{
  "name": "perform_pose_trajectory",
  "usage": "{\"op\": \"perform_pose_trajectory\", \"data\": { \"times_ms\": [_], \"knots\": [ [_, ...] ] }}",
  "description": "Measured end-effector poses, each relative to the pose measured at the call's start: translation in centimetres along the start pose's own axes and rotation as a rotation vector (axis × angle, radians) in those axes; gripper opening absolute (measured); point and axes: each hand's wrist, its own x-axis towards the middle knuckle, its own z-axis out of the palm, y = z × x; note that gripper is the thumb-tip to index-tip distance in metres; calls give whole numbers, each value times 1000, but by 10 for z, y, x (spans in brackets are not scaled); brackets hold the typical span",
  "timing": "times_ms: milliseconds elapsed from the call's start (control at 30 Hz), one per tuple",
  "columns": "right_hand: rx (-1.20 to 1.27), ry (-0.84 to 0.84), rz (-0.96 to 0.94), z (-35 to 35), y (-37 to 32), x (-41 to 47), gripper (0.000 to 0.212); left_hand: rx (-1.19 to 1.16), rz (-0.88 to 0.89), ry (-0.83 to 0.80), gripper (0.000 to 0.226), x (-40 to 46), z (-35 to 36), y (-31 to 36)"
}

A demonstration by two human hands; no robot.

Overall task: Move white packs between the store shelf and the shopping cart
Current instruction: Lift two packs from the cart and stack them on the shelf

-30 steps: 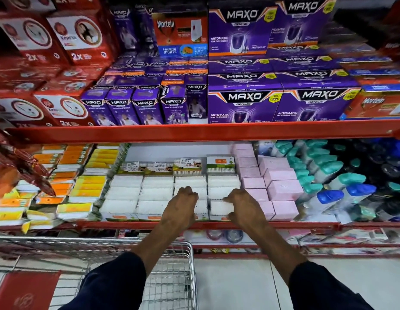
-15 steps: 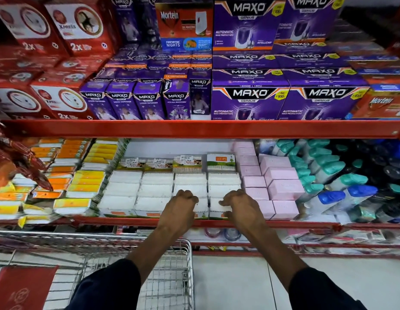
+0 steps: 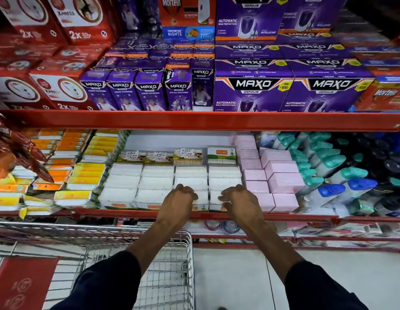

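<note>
Rows of white packs point(image 3: 157, 182) lie flat on the lower red shelf point(image 3: 118, 213), several columns wide. My left hand point(image 3: 179, 201) rests curled over a front pack in the third column. My right hand point(image 3: 240, 202) is curled over the front pack of the fourth column point(image 3: 213, 198), fingers hooked on its top edge. Both hands touch the packs; neither pack is lifted off the shelf. The wire shopping cart point(image 3: 172, 276) stands below my left arm, in front of the shelf.
Pink boxes point(image 3: 284, 182) sit right of the white packs, then bottles with teal and blue caps point(image 3: 333, 189). Yellow and orange packs point(image 3: 82, 182) lie to the left. Purple Maxo boxes point(image 3: 250, 92) fill the upper shelf. A red panel point(image 3: 22, 283) is on the cart.
The view has shifted slightly closer to the shelf. Both hands stay on the front white packs, with the fingers curling a little more over them.
</note>
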Motion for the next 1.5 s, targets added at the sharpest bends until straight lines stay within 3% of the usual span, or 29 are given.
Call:
{"op": "perform_pose_trajectory", "data": {
  "times_ms": [833,1100,1300,1500],
  "knots": [
    [-8,16,-3,0,-2,-3,29,-34,-1,4,40,-3,1,-5],
    [-32,13,-37,-1,-11,-7,41,12,43,-4,39,-7,0,-10],
    [11,87,-183,20,-56,-6,45,51,-3,100,49,-43,-3,-54],
    [-41,104,-328,53,-120,2,51,99,-96,96,59,-79,-7,-124]
  ]
}}
